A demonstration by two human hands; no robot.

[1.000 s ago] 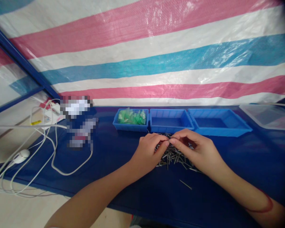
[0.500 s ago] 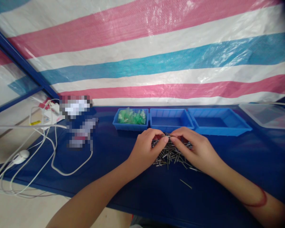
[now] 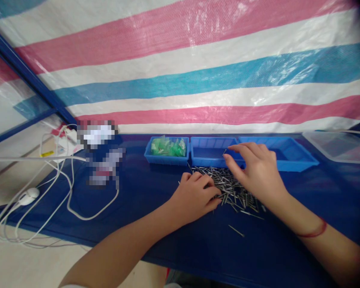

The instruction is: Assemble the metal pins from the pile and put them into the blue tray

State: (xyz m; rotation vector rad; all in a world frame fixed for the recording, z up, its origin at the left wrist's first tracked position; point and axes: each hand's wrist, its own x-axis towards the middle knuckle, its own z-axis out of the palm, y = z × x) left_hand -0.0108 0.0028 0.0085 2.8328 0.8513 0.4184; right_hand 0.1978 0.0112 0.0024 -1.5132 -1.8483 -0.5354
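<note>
A pile of thin metal pins (image 3: 237,190) lies on the blue table cover (image 3: 156,224). My left hand (image 3: 195,197) rests at the pile's left edge with its fingers curled down onto the pins. My right hand (image 3: 256,170) is raised over the near rim of the middle blue tray (image 3: 211,157). A single pin (image 3: 224,152) shows at the tips of its thumb and forefinger. The left blue tray (image 3: 165,161) holds green plastic pieces (image 3: 168,147). A third blue tray (image 3: 291,160) stands to the right.
White cables (image 3: 63,192) and a pixelated object (image 3: 103,160) lie at the left of the table. A clear plastic container (image 3: 339,147) stands at the far right. One stray pin (image 3: 236,231) lies near the front. A striped tarpaulin (image 3: 180,80) hangs behind.
My hands were together above the pile, pinching pins. My right hand has since lifted away to the middle tray, and my left hand has dropped onto the pile's left edge.
</note>
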